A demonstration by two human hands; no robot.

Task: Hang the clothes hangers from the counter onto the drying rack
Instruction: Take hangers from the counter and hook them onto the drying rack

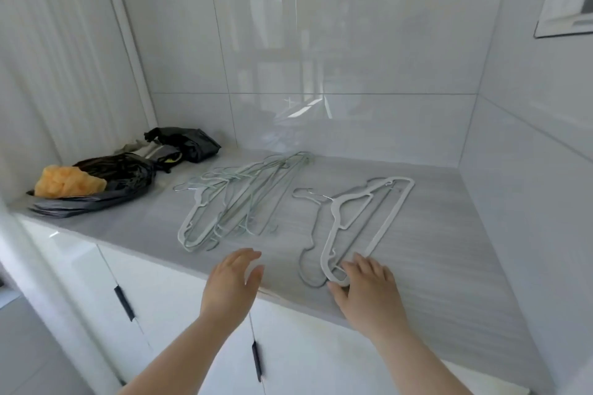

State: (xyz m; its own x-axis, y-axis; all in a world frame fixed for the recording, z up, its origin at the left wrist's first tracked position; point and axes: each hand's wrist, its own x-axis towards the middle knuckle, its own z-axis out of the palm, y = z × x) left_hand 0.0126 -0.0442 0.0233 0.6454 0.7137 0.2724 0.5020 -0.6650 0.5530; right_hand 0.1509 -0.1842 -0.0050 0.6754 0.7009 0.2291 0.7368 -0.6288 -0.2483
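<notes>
Two piles of hangers (237,202) flat on bench (433,250) | white hanger (390,218), right pile: light, stiff, slick | right grip (369,292) spread, touching its near end, not closed | left grip (231,285) wide, empty | best held near hook

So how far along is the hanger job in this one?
Barely started. Done: nothing visible, and the drying rack is out of view. In hand: the right hand rests on the near end of the white hanger, which lies flat on the counter; the left hand hovers open. Left: that hanger, the grey hanger beside it and the whole hanger pile.
</notes>
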